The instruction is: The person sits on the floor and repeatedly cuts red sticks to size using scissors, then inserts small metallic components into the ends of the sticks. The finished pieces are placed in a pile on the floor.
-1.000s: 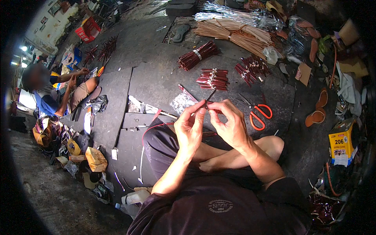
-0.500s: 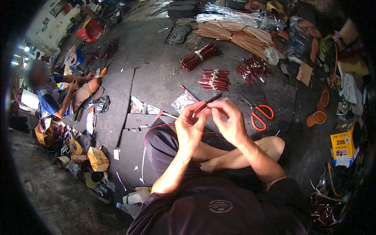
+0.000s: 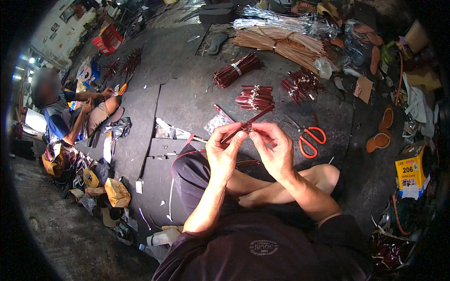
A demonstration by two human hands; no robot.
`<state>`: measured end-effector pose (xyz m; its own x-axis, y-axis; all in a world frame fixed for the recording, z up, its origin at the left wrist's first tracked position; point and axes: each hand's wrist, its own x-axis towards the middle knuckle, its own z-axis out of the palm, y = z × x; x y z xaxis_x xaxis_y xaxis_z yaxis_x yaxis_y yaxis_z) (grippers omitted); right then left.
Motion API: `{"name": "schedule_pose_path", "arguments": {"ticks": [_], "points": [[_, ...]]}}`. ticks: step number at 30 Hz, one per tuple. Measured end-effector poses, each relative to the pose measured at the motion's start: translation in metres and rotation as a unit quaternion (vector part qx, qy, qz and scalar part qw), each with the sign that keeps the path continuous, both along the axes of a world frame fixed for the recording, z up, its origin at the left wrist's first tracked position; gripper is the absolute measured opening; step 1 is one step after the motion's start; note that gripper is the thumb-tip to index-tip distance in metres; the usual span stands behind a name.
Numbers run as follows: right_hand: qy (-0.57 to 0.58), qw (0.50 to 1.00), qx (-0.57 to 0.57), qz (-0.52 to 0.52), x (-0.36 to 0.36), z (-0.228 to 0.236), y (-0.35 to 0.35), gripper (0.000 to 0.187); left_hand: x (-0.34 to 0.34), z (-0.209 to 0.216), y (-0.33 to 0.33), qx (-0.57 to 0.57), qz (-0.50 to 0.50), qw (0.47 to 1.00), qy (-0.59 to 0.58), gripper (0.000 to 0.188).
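Between my two hands, above my crossed legs, is a narrow dark red strap [image 3: 261, 114], slanting up to the right. My left hand [image 3: 224, 149] pinches its lower part between thumb and fingers. My right hand [image 3: 274, 147] is closed at the strap's middle, thumb and index finger pressed together; a small piece at the fingertips is too small to make out. Just beyond lies a stack of dark red straps with shiny metal bits [image 3: 253, 97]. A clear plastic bag of small shiny parts [image 3: 219, 122] lies beyond my left hand. Scissors with orange handles [image 3: 309, 142] lie right of my right hand.
Farther off lie a tied bundle of dark red strips [image 3: 237, 70], a loose pile of straps [image 3: 302, 85] and long tan strips [image 3: 281, 44]. At the left another person [image 3: 79, 105] sits working. Orange sandals [image 3: 380, 136] and a yellow container [image 3: 410, 171] are at the right.
My right hand has turned and lowered slightly, its fingers now more visible. The strap has turned and shows more of its length up to the right.
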<state>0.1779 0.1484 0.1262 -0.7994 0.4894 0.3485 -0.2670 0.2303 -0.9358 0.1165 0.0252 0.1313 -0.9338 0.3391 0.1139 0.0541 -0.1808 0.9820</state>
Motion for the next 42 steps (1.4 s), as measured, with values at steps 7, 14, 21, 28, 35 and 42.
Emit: {"name": "schedule_pose_path", "arguments": {"ticks": [7, 14, 21, 28, 35, 42], "points": [[-0.01, 0.999, -0.019, -0.031, 0.003, 0.01, -0.006, 0.017, 0.005, 0.005, 0.002, -0.002, 0.005, 1.0, -0.005, 0.026], [0.018, 0.996, 0.073, -0.041, 0.004, 0.007, -0.004, 0.016, 0.008, 0.009, 0.004, -0.009, 0.009, 1.0, -0.003, 0.028], [0.043, 0.994, 0.087, -0.054, 0.003, 0.008, -0.004, 0.019, 0.007, 0.01, 0.003, -0.005, -0.018, 1.0, -0.018, 0.033], [0.059, 0.992, 0.105, -0.044, 0.0, 0.006, 0.0, 0.018, 0.005, 0.013, -0.001, 0.004, -0.035, 0.999, -0.016, 0.031], [0.058, 0.995, 0.079, 0.002, -0.001, 0.009, 0.006, 0.015, 0.003, 0.014, -0.005, -0.006, -0.051, 0.999, -0.018, 0.031], [0.041, 0.998, -0.018, 0.053, -0.001, 0.008, 0.004, 0.014, -0.001, 0.021, -0.011, -0.056, -0.061, 0.996, 0.028, 0.03]]}}
